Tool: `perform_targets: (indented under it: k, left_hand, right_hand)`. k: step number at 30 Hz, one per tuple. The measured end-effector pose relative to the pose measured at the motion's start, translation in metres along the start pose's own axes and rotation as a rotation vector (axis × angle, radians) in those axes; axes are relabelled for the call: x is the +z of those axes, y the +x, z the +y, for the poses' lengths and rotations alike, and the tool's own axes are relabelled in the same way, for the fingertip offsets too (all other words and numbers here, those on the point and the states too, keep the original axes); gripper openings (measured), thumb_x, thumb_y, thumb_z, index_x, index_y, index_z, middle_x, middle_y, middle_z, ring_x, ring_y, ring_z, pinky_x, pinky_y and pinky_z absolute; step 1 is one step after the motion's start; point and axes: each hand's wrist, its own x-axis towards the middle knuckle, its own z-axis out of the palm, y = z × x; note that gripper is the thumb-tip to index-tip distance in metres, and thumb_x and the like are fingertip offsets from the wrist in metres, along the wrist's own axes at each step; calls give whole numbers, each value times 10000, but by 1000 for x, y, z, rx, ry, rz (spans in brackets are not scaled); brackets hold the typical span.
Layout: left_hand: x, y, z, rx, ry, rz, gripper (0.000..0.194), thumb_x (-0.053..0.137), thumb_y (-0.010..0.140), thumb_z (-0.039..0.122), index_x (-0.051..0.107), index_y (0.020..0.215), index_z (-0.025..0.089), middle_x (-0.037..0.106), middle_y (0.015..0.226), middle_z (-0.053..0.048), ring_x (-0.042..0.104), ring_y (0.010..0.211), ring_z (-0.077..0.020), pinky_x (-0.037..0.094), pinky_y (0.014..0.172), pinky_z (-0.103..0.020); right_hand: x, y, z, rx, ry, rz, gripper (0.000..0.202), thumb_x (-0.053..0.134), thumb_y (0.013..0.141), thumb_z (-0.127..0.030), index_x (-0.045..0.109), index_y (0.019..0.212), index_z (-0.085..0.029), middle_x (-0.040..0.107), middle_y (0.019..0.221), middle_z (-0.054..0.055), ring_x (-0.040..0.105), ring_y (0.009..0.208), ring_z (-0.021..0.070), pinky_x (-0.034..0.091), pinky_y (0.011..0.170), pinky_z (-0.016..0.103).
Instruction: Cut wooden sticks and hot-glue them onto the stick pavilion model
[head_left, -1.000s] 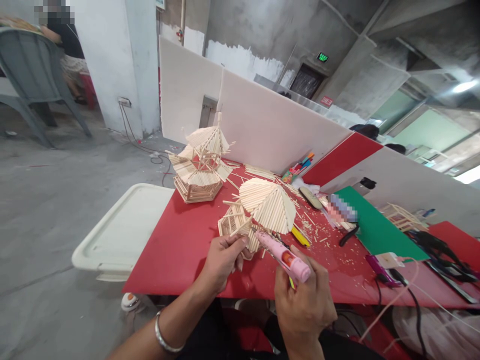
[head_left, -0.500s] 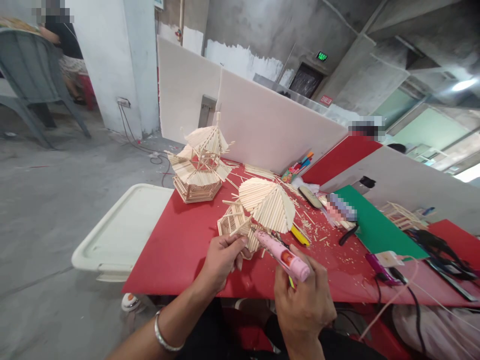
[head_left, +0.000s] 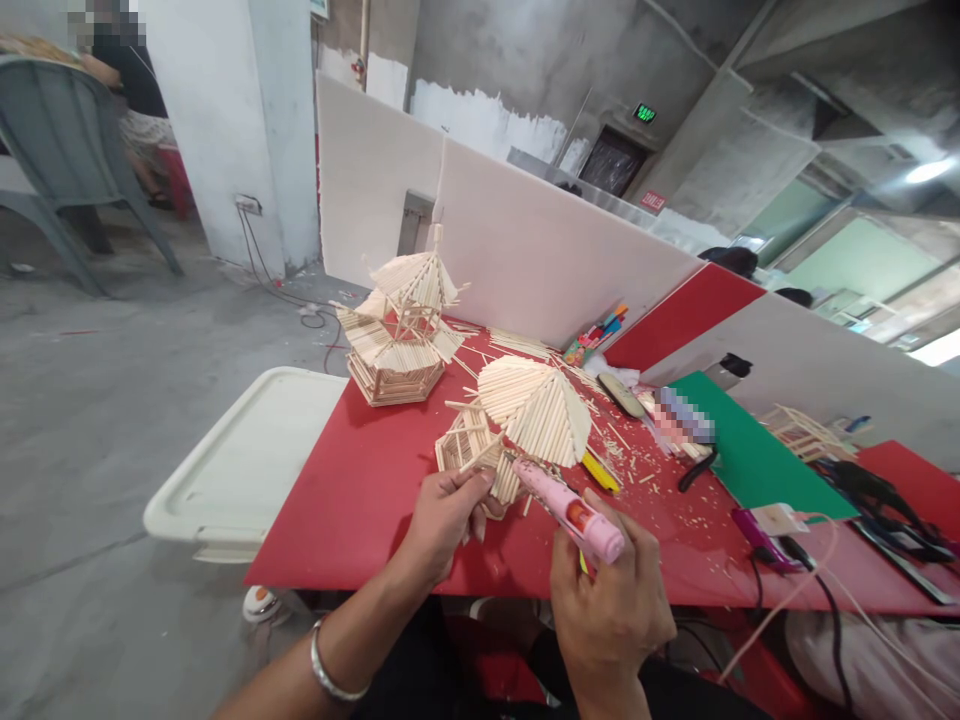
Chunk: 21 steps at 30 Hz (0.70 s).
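Note:
My right hand (head_left: pixel 611 585) is wrapped round a pink glue gun (head_left: pixel 566 505), its nozzle pointing left at a small wooden stick frame (head_left: pixel 461 440). The fingers of my left hand (head_left: pixel 450 515) pinch the near edge of that frame, close to the nozzle; fingers hide part of the edge. Just behind the nozzle is a fan-shaped roof of thin sticks (head_left: pixel 536 405). A tiered stick pavilion (head_left: pixel 397 340) stands upright at the back left of the red table (head_left: pixel 337 500).
A yellow cutter (head_left: pixel 601 472) and wood scraps lie right of the roof. Further right are a green board (head_left: pixel 757 440), a purple power strip (head_left: pixel 765 538) and cables. A white lidded box (head_left: pixel 240 460) adjoins the table's left side. A person sits far left.
The glue gun and my right hand have shifted very slightly to the right. My left hand stays on the frame.

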Motion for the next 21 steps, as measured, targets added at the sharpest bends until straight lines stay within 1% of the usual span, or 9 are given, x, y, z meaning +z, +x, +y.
perform_targets:
  k: [5,12,18,21]
  left_hand:
    - [-4,0,-3,0,7,-5,417,624,720,473,628,499,120,585,410,-45,338,279,-45,177,324,-212]
    - [-8,-3,-3,-7,2,34,312,600,722,369,635,534,122,621,462,-51,368,291,-50,192,323,-205]
    - [-9,-5,-2,4,0,64,278,614,695,373,655,606,112,645,510,-50,393,295,-53,209,318,-197]
    - [-9,-6,-2,12,9,75,235,621,669,345,642,598,122,649,524,-39,393,291,-52,205,314,-191]
  right_hand:
    - [1,-2,1,10,7,-6,306,675,744,-162,592,1038,-163,675,905,76,647,807,189,478,718,252]
    - [-1,-2,1,14,35,1,330,684,729,-138,587,1044,-159,678,914,81,653,812,193,494,740,268]
    - [-3,-2,1,22,33,2,309,674,746,-161,587,1042,-162,675,909,80,651,798,186,495,720,263]
    - [-3,-1,1,37,42,6,280,681,741,-165,592,1006,-160,674,895,81,646,791,186,491,712,261]
